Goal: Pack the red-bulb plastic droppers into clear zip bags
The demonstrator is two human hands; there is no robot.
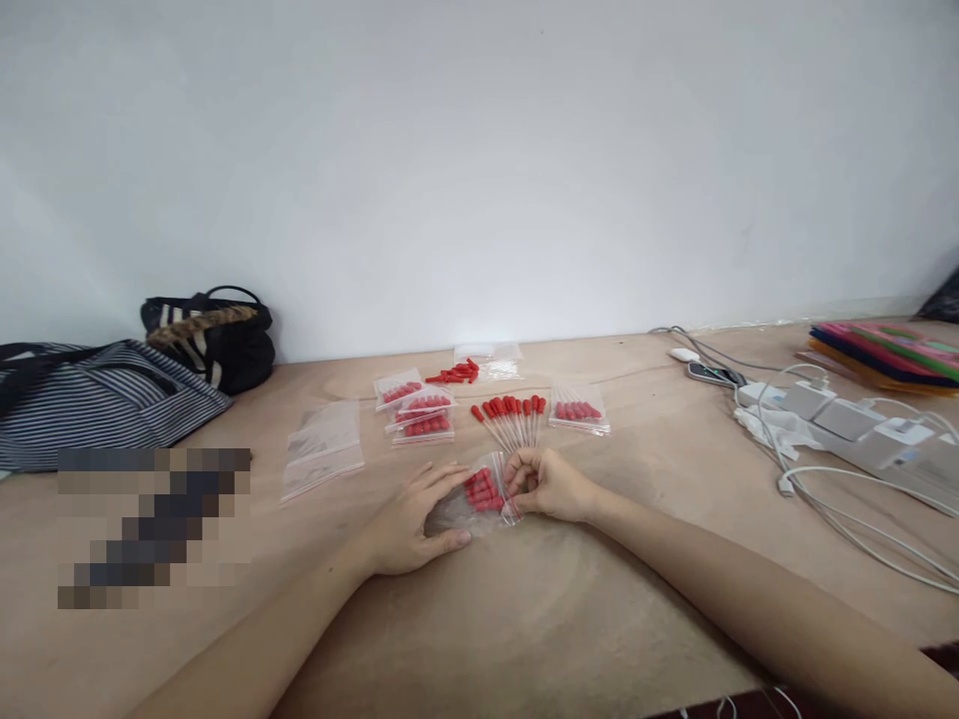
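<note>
While the spread left hand [412, 519] steadies the clear plastic zip bag of red-bulbed droppers [483, 491] and the right [550, 486] pinches its edge, uneven pressing could leave the seal gaping.

Red bulbs [483, 487] in clear bag [454, 514], between left fingers [442, 478] and right fingers [522, 477]. Droppers [516, 426] beyond right fingers: red tips, clear stems. Surface [494, 619] under fingers: beige-tan. Far left of fingers: holdall [112, 394], dark and whitish stripes; handbag [236, 350], black, pale bands, brown trim [214, 324]. Right of fingers: adaptors [850, 417], white; stack [884, 357], pink, green, orange, navy
</note>
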